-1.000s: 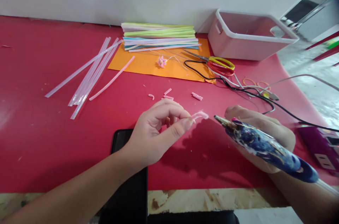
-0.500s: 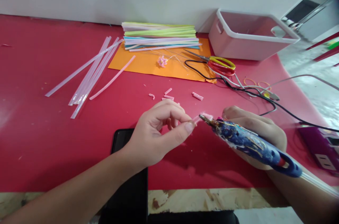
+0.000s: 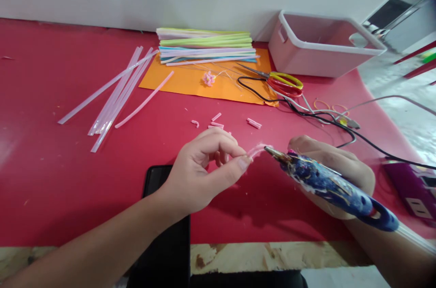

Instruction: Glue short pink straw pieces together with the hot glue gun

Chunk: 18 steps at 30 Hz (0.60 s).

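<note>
Between thumb and forefinger, my left hand point(image 3: 207, 170) pinches one end of a short pink fuzzy stem point(image 3: 256, 149), a piece of pipe cleaner. My right hand point(image 3: 335, 170) is wrapped round a blue hot glue gun point(image 3: 334, 188), smeared with dried glue. Its metal nozzle points left and meets the free end of the pink stem. A clear glue stick point(image 3: 413, 235) runs out of the gun's back. Several short cut pink pieces point(image 3: 217, 124) lie just beyond my left hand, with a small bundle point(image 3: 254, 123) to their right.
On an orange sheet point(image 3: 194, 88) lie colored pipe cleaners point(image 3: 207, 42), a pink flower point(image 3: 209, 79) and scissors point(image 3: 284, 84). Clear glue sticks point(image 3: 116, 92) lie left, beside a long pink pipe cleaner point(image 3: 145, 101). A pink bin point(image 3: 316, 58), cables point(image 3: 320, 117), purple power strip point(image 3: 410, 192) and black phone point(image 3: 170, 233) surround.
My right hand and the glue gun have shifted slightly right, and the nozzle has slid along the pink stem to its free end. My left hand has stayed in place.
</note>
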Each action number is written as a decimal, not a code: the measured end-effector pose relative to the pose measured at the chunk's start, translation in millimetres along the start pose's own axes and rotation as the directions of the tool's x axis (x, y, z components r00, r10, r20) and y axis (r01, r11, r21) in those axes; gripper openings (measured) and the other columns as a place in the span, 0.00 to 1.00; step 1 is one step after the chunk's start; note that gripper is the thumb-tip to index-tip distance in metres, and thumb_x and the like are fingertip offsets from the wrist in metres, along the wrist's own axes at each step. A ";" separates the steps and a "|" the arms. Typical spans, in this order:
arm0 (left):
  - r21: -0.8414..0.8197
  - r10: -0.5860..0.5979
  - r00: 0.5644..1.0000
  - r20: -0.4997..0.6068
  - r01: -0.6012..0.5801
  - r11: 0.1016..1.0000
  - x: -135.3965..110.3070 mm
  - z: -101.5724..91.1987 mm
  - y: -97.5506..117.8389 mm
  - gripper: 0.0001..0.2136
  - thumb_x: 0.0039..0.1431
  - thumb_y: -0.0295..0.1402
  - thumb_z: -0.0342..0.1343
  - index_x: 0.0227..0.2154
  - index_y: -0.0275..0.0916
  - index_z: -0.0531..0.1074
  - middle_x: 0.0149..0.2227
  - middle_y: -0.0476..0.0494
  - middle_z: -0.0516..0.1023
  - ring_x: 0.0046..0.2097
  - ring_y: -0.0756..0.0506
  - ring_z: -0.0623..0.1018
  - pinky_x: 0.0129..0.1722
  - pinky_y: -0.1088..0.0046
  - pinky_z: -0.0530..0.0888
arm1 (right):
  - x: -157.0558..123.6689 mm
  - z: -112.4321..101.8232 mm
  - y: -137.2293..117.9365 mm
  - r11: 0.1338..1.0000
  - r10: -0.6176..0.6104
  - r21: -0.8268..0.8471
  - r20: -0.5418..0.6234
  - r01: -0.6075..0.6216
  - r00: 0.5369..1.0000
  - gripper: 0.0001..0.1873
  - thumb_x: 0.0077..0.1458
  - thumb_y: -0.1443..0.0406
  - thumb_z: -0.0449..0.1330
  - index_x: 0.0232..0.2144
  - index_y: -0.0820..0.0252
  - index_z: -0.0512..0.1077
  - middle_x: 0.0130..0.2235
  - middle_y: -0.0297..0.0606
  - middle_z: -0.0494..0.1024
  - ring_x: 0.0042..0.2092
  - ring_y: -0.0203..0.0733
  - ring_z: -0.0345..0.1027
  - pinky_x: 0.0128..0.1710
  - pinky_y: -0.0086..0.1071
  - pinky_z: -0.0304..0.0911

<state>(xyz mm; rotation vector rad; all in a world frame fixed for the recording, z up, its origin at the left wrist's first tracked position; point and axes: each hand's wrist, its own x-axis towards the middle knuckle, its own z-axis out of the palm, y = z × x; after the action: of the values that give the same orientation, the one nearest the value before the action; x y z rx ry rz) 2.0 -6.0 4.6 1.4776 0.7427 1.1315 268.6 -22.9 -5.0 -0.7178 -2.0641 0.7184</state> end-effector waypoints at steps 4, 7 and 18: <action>0.004 -0.007 1.000 -0.019 0.007 1.000 2.2 0.0 0.7 0.06 0.59 0.28 0.60 0.27 0.39 0.72 0.29 0.49 0.70 0.32 0.49 0.72 0.34 0.71 0.70 | 2.7 -0.5 1.0 0.999 -0.031 0.011 0.034 0.031 0.999 0.16 0.53 0.73 0.60 0.45 0.59 0.74 0.32 0.41 0.73 0.32 0.46 0.66 0.32 0.42 0.63; 0.002 -0.007 1.000 -0.022 0.007 1.000 2.8 0.7 1.1 0.06 0.59 0.29 0.61 0.27 0.39 0.73 0.28 0.49 0.70 0.32 0.49 0.71 0.33 0.72 0.70 | 4.0 -0.1 1.5 0.999 -0.029 -0.012 0.058 0.029 0.998 0.13 0.56 0.69 0.60 0.45 0.58 0.75 0.32 0.42 0.73 0.32 0.46 0.66 0.32 0.42 0.64; -0.055 0.013 1.000 0.006 -0.013 0.998 -0.9 0.4 -1.5 0.04 0.60 0.29 0.61 0.29 0.39 0.74 0.29 0.48 0.70 0.33 0.49 0.72 0.34 0.71 0.70 | 3.0 1.2 1.1 0.998 0.033 -0.048 0.059 -0.030 0.998 0.16 0.51 0.74 0.62 0.43 0.59 0.73 0.32 0.40 0.71 0.33 0.44 0.66 0.32 0.39 0.63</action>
<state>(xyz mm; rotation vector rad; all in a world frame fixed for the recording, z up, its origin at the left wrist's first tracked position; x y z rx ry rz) 2.3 -6.7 3.0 1.4407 0.6933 1.1482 266.4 -20.3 -4.9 -0.7648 -2.1341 0.7191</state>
